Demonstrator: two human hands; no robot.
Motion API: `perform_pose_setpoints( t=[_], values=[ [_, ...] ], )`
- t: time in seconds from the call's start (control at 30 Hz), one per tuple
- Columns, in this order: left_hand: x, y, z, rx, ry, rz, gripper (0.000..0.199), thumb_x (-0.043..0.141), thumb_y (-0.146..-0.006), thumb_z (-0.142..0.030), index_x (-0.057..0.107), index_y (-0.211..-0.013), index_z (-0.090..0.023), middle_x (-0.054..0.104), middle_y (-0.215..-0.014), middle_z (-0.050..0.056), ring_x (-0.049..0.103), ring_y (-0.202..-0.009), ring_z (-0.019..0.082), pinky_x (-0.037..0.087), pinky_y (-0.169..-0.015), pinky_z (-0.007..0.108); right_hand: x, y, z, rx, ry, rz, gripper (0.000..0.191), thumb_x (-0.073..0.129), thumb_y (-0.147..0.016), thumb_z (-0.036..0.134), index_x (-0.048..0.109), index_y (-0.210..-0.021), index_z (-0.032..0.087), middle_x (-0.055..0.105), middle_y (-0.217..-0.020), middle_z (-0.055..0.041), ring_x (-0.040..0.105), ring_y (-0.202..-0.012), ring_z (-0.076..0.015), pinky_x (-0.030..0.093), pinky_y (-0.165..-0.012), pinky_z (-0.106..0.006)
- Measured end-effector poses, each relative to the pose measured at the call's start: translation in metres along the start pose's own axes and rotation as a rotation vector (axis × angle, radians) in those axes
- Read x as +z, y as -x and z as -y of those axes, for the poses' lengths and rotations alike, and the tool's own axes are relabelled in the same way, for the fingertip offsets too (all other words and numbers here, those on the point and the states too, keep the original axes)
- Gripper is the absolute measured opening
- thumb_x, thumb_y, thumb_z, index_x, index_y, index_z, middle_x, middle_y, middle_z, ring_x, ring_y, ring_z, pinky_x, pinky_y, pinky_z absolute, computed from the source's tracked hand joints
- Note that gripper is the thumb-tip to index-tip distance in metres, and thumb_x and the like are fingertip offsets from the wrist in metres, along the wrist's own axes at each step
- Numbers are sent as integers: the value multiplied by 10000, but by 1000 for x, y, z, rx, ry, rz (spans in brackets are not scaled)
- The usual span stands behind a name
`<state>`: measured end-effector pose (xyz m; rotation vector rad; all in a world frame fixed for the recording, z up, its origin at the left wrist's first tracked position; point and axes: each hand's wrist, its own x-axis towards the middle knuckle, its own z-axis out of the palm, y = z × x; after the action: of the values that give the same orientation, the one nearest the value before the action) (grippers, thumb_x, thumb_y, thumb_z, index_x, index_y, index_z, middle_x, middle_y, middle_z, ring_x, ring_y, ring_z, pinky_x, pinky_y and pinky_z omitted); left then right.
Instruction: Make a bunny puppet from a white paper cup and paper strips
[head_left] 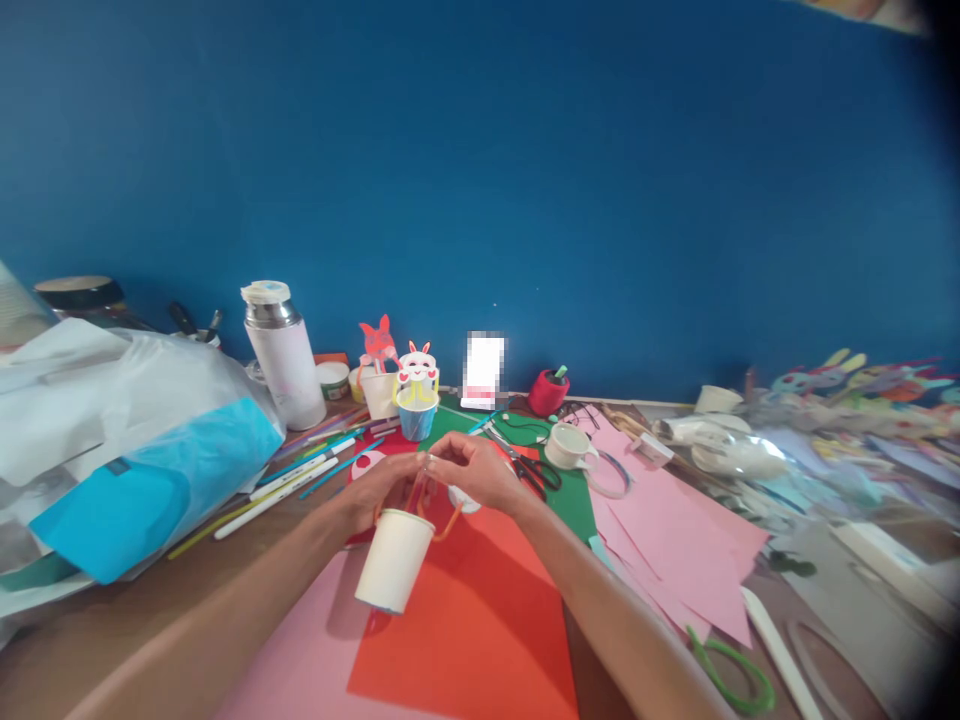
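Cup (395, 560): white, tilted, just below the fingers on my side; its long axis slants from low left to upper right, away from me.
Left hand (386, 485): looks nearer the cup; fingers curled by its upper end, though I cannot tell their grip.
Right hand (480, 470): thumb and forefinger pressed together above the cup, on anything too small for me to name.
Blue cup (417, 421): upright, beyond both hands.
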<state>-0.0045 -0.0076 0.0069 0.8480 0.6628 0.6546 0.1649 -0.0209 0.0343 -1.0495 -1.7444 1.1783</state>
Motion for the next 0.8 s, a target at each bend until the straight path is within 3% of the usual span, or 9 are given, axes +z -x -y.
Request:
perform_pose_setpoints(
  t=[0.3,0.5,0.8],
  values=[
    [-3,-1,-2,-2,75,112,364,453,-791,-452,592,-822,-117,619,-720,80,556,-538,132,415,-468,229,-15,3,3,10,-329,179,240,569,-733,265,574,-960,187,619,-843,-12,570,-755,-136,423,-691,-262],
    [-2,1,-3,-4,75,147,358,454,-788,-452,583,-817,-120,613,-753,83,574,-562,143,437,-508,248,-14,3,2,-2,-384,178,213,593,-685,242,562,-887,180,621,-734,0,580,-707,-147,431,-674,-276],
    [1,2,-3,81,-5,73,293,485,-793,-377,586,-732,-109,622,-680,90,565,-556,147,424,-515,251,-9,1,-2,-11,-388,135,168,601,-671,230,528,-810,170,576,-703,8,555,-663,-126,394,-599,-230]
  ],
)
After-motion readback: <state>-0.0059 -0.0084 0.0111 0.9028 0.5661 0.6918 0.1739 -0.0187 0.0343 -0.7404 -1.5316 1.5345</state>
